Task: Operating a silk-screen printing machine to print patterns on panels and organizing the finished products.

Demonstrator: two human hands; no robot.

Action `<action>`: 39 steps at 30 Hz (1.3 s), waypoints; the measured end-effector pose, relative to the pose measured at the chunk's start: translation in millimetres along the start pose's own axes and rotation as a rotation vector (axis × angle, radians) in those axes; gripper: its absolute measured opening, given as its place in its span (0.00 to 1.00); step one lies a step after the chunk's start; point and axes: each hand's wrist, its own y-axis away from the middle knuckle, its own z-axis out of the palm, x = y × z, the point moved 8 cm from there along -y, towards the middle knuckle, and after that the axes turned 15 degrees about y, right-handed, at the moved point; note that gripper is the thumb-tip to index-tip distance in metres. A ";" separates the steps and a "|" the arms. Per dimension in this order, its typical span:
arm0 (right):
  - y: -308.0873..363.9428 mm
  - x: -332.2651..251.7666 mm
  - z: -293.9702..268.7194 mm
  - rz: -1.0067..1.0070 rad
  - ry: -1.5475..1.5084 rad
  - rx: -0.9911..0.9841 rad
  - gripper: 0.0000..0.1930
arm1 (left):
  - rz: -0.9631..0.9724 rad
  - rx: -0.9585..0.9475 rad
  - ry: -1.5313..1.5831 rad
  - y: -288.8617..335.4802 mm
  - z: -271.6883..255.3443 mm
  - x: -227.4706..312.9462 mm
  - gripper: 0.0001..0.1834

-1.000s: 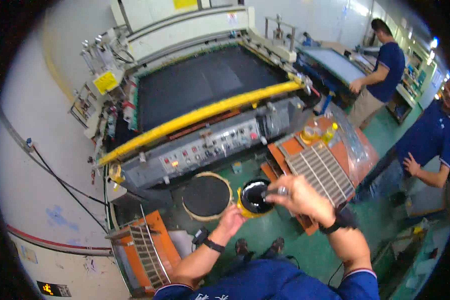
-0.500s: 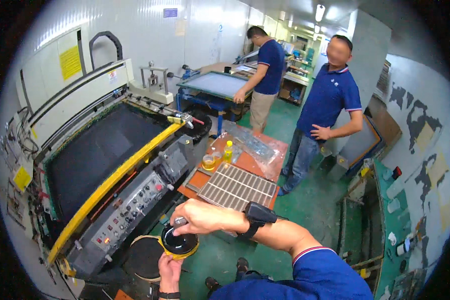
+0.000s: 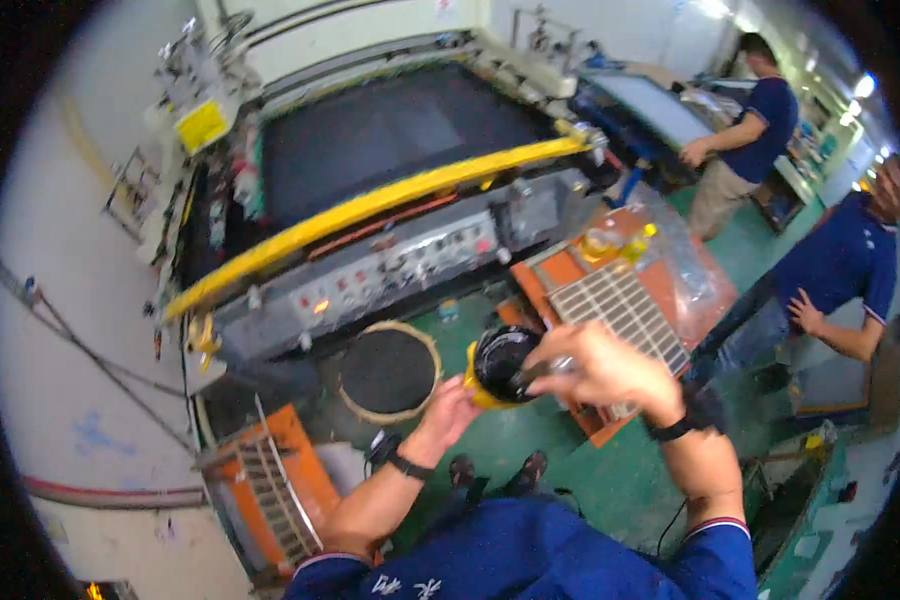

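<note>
My left hand (image 3: 452, 412) is closed on the near-left side of a round tub (image 3: 505, 362) with yellow on its outside and glossy black, ink-like liquid within. Over the tub's right edge, my right hand (image 3: 610, 372) is closed around a small grey tool (image 3: 562, 366); its lower end is hidden by the fingers and the dark contents. To the left of the tub is a round black container top (image 3: 390, 370) with a tan rim.
A screen-printing machine with a dark screen (image 3: 390, 140) and yellow bar (image 3: 400, 207) stands ahead. At right, a gridded panel (image 3: 618, 308) lies on an orange table (image 3: 705, 275) beside a yellow bottle (image 3: 640, 242). Two people stand at the right. An orange board with a rack (image 3: 280, 490) is lower left.
My view has swung left, so the machine and both people appear further right. Both hands still hold the tub and the tool; more of my left forearm shows.
</note>
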 end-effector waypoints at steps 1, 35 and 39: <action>-4.8 -0.6 -15.4 0.039 -0.005 0.015 0.13 | 0.021 0.001 -0.003 0.8 -9.9 1.8 0.13; -36.1 -2.6 -10.3 -0.069 0.064 -0.011 0.14 | -0.030 0.058 -0.033 10.0 -6.7 5.0 0.23; -36.9 4.3 21.2 -0.148 0.009 -0.046 0.17 | 0.012 0.009 -0.017 11.9 1.6 20.3 0.25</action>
